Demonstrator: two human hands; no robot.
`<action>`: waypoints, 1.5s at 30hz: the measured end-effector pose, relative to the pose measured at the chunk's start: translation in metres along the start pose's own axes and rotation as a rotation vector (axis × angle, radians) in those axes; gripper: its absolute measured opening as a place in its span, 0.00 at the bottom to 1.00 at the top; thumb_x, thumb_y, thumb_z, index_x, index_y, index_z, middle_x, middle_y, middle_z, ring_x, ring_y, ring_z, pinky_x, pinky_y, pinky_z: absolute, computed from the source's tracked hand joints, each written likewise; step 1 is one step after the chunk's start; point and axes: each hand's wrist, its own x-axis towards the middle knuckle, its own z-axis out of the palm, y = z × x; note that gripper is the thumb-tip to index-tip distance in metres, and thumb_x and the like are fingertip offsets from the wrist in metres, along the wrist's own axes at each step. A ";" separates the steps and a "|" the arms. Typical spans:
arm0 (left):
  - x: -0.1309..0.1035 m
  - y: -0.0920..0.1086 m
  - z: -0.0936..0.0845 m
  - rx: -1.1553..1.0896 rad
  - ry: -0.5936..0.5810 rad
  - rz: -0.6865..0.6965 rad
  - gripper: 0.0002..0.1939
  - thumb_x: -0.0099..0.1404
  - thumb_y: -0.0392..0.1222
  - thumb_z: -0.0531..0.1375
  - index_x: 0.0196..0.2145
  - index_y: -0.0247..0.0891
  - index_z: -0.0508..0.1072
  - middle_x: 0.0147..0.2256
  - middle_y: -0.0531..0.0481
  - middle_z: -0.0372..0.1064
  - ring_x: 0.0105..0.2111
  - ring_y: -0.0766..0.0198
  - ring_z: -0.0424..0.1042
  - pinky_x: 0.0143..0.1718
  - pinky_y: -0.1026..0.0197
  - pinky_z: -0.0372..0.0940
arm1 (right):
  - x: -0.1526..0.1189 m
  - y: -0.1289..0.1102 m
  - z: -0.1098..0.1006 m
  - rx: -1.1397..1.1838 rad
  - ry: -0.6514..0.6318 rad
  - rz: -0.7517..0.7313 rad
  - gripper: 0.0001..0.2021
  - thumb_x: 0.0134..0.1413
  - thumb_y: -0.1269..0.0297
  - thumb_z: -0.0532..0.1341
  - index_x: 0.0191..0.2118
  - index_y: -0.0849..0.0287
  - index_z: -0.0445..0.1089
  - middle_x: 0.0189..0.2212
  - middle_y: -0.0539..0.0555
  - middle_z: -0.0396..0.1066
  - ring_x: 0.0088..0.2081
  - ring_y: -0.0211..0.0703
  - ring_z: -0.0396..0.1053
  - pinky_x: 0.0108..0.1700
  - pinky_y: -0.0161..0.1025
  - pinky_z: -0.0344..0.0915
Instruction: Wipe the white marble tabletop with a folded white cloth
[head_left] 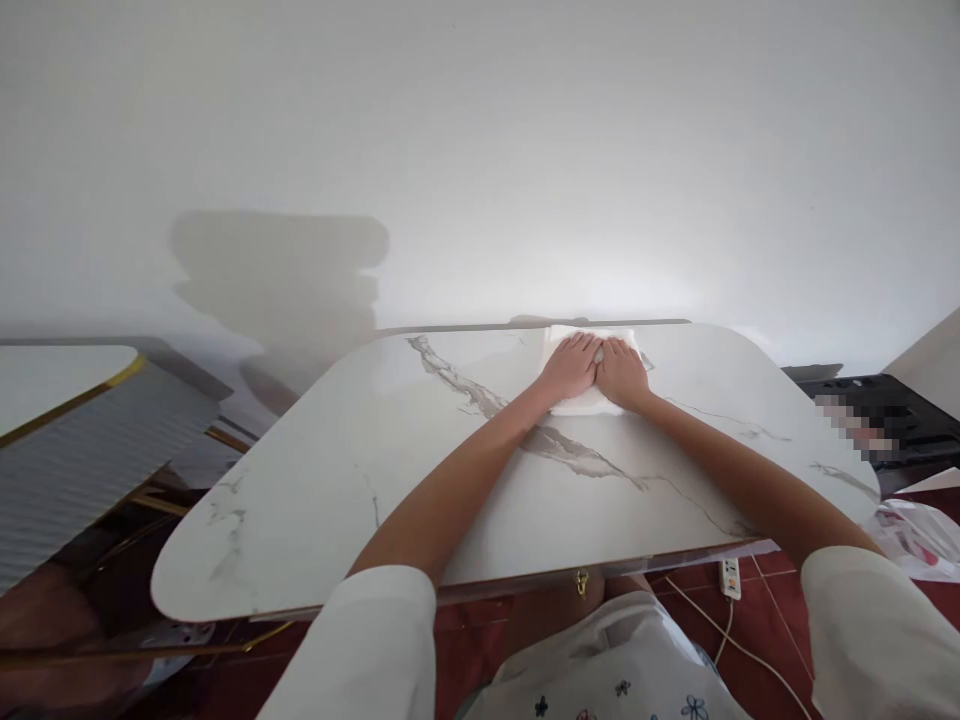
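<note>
A person's left hand [574, 368] and right hand [622, 373] press flat on a folded white cloth [589, 402], seen from the head view, fingers extended and closely grouped, gripping nothing visible. The cloth lies beneath the fingers near the far edge of a marble-patterned surface [300, 470]. Beyond them rises a white wall [480, 150]; nearer the person, below the fingers, a power strip [730, 579] rests on red tiles.

Both arms are reaching forward; left hand [571, 366] and right hand [621, 374] are lying palm-down, meeting at the thumbs.
</note>
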 end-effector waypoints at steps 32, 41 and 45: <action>0.070 0.010 0.016 -0.047 -0.011 -0.297 0.27 0.69 0.39 0.42 0.64 0.36 0.56 0.66 0.46 0.50 0.66 0.53 0.46 0.65 0.49 0.44 | 0.070 0.054 0.023 0.051 0.061 0.042 0.25 0.64 0.71 0.42 0.62 0.74 0.57 0.64 0.65 0.57 0.65 0.50 0.52 0.63 0.45 0.50; 0.049 0.025 0.008 -0.064 -0.029 -0.256 0.27 0.69 0.39 0.42 0.65 0.36 0.55 0.67 0.47 0.48 0.67 0.53 0.44 0.65 0.49 0.43 | 0.041 0.049 0.014 0.033 0.065 0.034 0.25 0.63 0.70 0.43 0.63 0.74 0.56 0.64 0.66 0.56 0.65 0.52 0.51 0.62 0.48 0.51; 0.034 0.035 0.004 -0.056 -0.045 -0.256 0.27 0.69 0.39 0.42 0.65 0.36 0.55 0.67 0.46 0.47 0.67 0.52 0.44 0.65 0.48 0.44 | 0.023 0.043 0.008 0.010 0.047 0.048 0.25 0.63 0.70 0.43 0.63 0.74 0.57 0.64 0.65 0.56 0.65 0.51 0.51 0.62 0.47 0.51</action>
